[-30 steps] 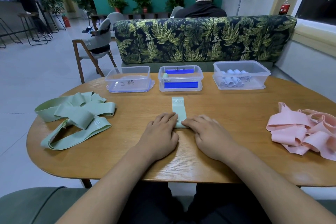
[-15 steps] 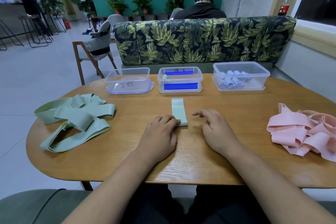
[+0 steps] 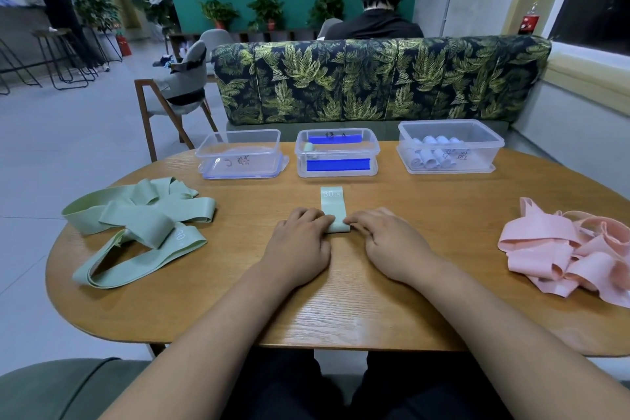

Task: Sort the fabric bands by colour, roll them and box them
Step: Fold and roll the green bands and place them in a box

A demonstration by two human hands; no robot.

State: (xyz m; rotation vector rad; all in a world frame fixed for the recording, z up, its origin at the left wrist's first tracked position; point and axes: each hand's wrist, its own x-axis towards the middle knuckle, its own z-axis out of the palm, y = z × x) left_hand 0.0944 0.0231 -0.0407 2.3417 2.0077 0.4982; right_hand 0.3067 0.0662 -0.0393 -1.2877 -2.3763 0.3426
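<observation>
Our left hand and right hand are both curled onto the near end of the green band. The fingertips pinch the small roll formed there, one hand at each side of it. Half a second ago our right hand had lifted clear with its fingers spread, leaving only the left to hold the roll. It has now come back down against the roll's right end. We read that as a regrip between turns: the rolling is under way, with a short flat stretch, printed "30 LB", not yet wound in. That stretch lies on the wooden table, pointing at three clear boxes along the far edge. The middle box, with its blue panels, holds one green roll, so we judge this band belongs there. The right box holds pale rolls, and the left box carries a handwritten mark. The pile of loose green bands lies to our left and the pink bands to our right, all unrolled, so most of the work remains.
</observation>
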